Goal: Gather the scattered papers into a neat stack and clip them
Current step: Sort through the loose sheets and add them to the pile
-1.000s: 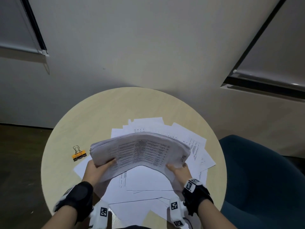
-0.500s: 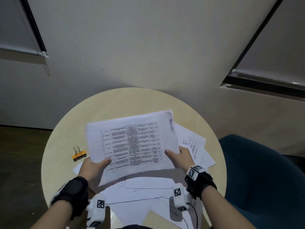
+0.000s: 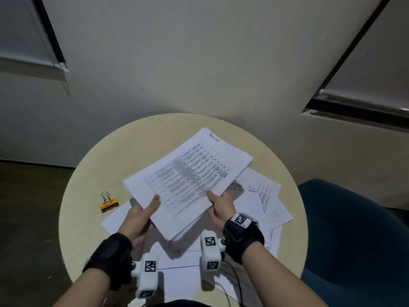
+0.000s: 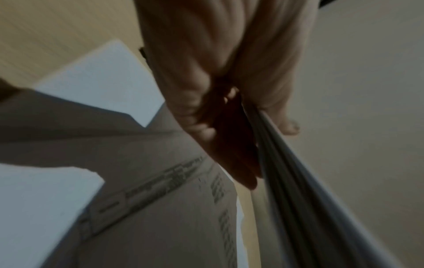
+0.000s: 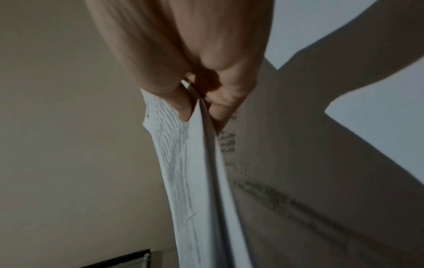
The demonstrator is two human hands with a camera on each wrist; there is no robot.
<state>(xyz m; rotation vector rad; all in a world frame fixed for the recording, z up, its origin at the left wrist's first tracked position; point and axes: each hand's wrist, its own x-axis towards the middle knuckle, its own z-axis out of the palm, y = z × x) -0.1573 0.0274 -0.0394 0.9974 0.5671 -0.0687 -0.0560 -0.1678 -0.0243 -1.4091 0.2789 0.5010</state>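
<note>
From the head view, the left hand (image 3: pixel 141 214) and right hand (image 3: pixel 221 204) each pinch a near edge of the paper stack (image 3: pixel 188 180), thumbs on top, holding it tilted above the round tabletop (image 3: pixel 84 173). "TASK LIST" is handwritten at the stack's far corner; the printed table below is too small to read. Loose sheets (image 3: pixel 263 196) lie beneath and to the right of the right hand, partly hidden by the stack. An orange binder clip (image 3: pixel 108 203) sits left of the left hand, its lettering illegible.

The left wrist view is blurred: the fingers (image 4: pixel 206 130) are under the stack's edge (image 4: pixel 298 181).

The right wrist view shows the thumb (image 5: pixel 169 90) pressing the top sheet (image 5: pixel 174 163), text smeared.
</note>
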